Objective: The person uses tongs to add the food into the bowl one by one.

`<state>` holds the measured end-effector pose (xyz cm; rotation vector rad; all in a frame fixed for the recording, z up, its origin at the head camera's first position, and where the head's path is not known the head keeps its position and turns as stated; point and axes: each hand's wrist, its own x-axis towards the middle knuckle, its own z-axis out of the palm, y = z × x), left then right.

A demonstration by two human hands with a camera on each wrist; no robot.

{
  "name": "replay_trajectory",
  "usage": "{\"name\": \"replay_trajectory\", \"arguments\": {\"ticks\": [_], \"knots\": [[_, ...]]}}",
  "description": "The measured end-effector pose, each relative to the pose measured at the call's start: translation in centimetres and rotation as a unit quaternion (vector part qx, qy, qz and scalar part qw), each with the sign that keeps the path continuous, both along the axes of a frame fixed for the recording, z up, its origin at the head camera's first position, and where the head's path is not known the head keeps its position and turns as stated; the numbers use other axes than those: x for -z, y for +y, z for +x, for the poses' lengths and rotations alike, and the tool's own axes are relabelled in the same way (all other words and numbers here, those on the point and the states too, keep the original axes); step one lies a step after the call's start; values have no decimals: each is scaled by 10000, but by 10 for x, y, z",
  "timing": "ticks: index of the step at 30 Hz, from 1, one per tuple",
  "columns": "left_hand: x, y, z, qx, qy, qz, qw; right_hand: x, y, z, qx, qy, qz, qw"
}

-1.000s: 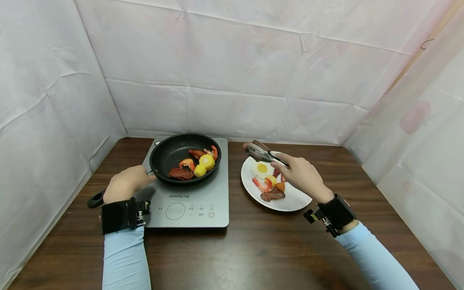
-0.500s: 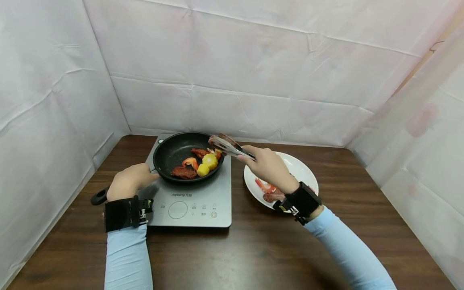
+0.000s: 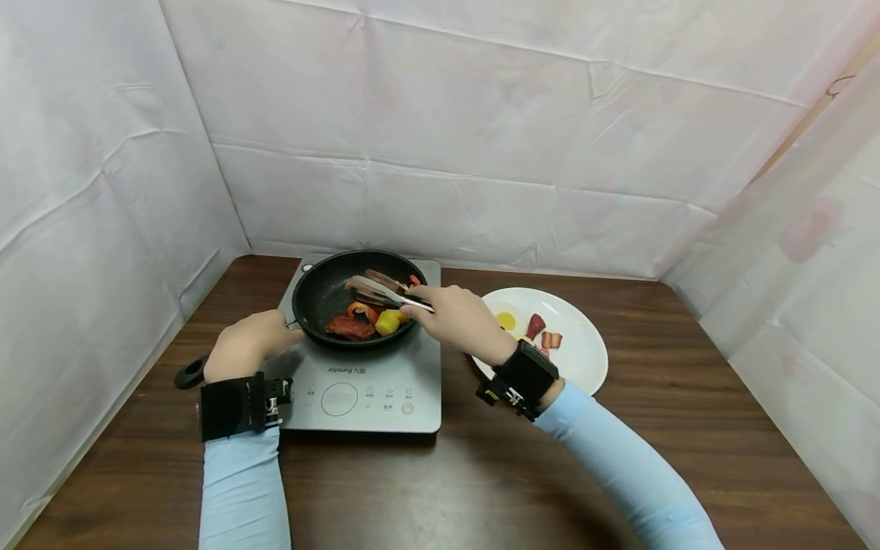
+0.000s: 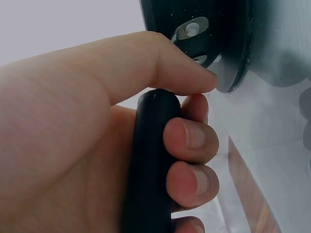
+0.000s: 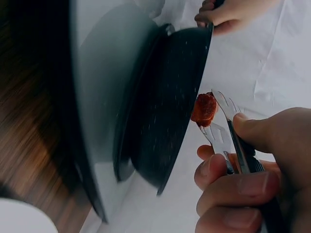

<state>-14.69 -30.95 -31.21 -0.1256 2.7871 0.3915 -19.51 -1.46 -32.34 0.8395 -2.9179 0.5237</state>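
A black frying pan [image 3: 330, 294] sits on a grey induction cooker [image 3: 364, 382] and holds a red meat piece [image 3: 349, 328], yellow corn [image 3: 389, 321] and a shrimp [image 3: 359, 309]. My left hand [image 3: 244, 345] grips the pan's black handle [image 4: 150, 160]. My right hand [image 3: 450, 312] holds metal tongs [image 3: 381, 290], whose tips reach over the pan. In the right wrist view a red food piece [image 5: 204, 109] lies by the tips of the tongs [image 5: 226, 126]; whether they clamp it I cannot tell.
A white plate [image 3: 580, 359] stands right of the cooker with a fried egg [image 3: 507, 319] and small red pieces [image 3: 543, 332]. Everything rests on a dark wooden table [image 3: 481, 473]. White sheeting [image 3: 447, 137] closes in the back and both sides.
My right hand has carried the tongs left, from above the plate to over the pan. My left hand has kept its grip on the handle.
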Motion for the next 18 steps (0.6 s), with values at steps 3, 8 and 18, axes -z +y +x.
{"name": "replay_trajectory", "arguments": {"ticks": [3,8,18], "knots": [[1,1,1,-18,39,9,10000,3,-11,0,-47,72,181,9998],[1,4,0,-23,53,13,10000,6,-23,0,-148,158,490,9986],[-3,4,1,-36,0,25,10000,-3,-28,5,-15,422,780,9961]]}}
